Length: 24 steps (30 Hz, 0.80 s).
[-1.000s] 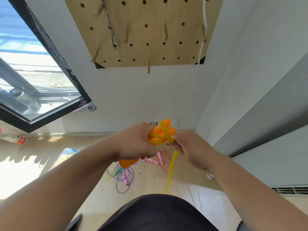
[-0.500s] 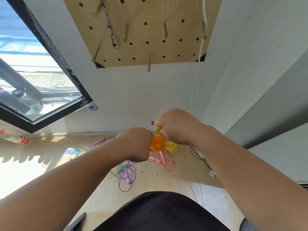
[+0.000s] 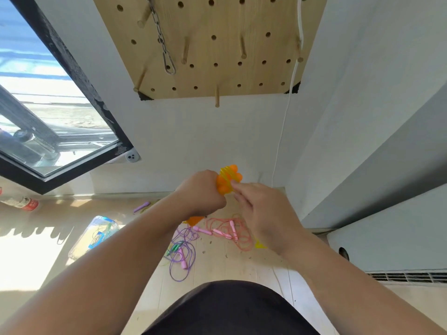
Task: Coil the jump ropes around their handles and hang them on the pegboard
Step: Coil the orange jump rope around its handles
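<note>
Got the orange handles (image 3: 228,181) clamped in the grip of the left hand (image 3: 200,192), long axis tilted up toward the pegboard (image 3: 254,18) overhead. Pinching the yellow rope (image 3: 225,173) coiled on them with the right hand (image 3: 263,213), touching the bundle from its right side. Looks like the last wrap or tuck. After that, straight up to a bare peg (image 3: 217,97), left hand nearer.

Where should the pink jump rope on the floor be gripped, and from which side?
Probably by its pink handles, from above. They look rigid and lie flat on the floor inside the loose cord loops, with open space over them; the thin cord itself would slip and tangle.
</note>
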{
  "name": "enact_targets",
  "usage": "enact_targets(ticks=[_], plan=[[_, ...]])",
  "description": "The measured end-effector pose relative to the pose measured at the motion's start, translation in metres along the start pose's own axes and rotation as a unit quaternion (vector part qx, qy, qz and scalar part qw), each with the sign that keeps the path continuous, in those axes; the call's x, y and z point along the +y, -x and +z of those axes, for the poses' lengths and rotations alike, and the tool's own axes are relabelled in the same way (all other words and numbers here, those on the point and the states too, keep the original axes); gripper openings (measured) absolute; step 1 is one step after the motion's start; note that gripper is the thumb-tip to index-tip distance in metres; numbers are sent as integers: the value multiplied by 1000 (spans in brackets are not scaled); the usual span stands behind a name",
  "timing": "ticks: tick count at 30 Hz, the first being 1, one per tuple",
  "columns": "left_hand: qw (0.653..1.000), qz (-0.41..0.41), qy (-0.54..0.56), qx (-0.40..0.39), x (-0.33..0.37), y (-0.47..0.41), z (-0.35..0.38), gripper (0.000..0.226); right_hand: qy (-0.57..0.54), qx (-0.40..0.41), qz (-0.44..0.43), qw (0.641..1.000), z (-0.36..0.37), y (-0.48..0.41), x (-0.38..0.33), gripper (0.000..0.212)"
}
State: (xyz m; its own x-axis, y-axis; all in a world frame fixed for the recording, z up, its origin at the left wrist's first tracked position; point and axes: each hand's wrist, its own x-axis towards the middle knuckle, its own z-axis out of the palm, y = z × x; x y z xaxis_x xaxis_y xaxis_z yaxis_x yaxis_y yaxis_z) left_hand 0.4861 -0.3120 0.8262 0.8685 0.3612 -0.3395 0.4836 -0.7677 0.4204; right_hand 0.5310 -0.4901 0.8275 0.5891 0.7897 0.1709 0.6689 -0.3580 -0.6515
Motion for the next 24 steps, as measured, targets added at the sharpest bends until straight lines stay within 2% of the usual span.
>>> enact_targets(ticks=[3, 6, 8, 11, 13, 16, 18, 20, 22, 24], plan=[[991, -11, 132, -10, 5, 7, -6, 15, -156, 52, 87, 982, -7, 2, 12, 9], [966, -13, 255, -48, 13, 22, -12, 17, -232, 37, 113, 965, -13, 1, 17, 9], [944, -8, 321, -82, 18, 31, -17, 20, -327, 20, 125, 937, -17, 1, 16, 6], [897, 7, 409, -165, 25, 43, -21, 25, -440, 2, 148, 886, -22, -4, 11, 45], [859, 12, 458, -226, 26, 48, -22, 28, -450, -21, 138, 882, -27, -10, 7, 54], [802, 27, 506, -317, 22, 50, -24, 32, -430, -98, 126, 889, -35, -15, 5, 42], [778, 32, 514, -358, 20, 51, -23, 31, -429, -139, 128, 883, -35, -15, 5, 42], [761, 30, 528, -376, 20, 52, -20, 30, -435, -140, 118, 882, -32, -15, 5, 46], [754, 30, 536, -378, 19, 53, -19, 28, -436, -122, 112, 885, -28, -14, 3, 56], [786, 20, 501, -361, 17, 51, -19, 31, -423, -88, 110, 895, -23, -11, 0, 56]])
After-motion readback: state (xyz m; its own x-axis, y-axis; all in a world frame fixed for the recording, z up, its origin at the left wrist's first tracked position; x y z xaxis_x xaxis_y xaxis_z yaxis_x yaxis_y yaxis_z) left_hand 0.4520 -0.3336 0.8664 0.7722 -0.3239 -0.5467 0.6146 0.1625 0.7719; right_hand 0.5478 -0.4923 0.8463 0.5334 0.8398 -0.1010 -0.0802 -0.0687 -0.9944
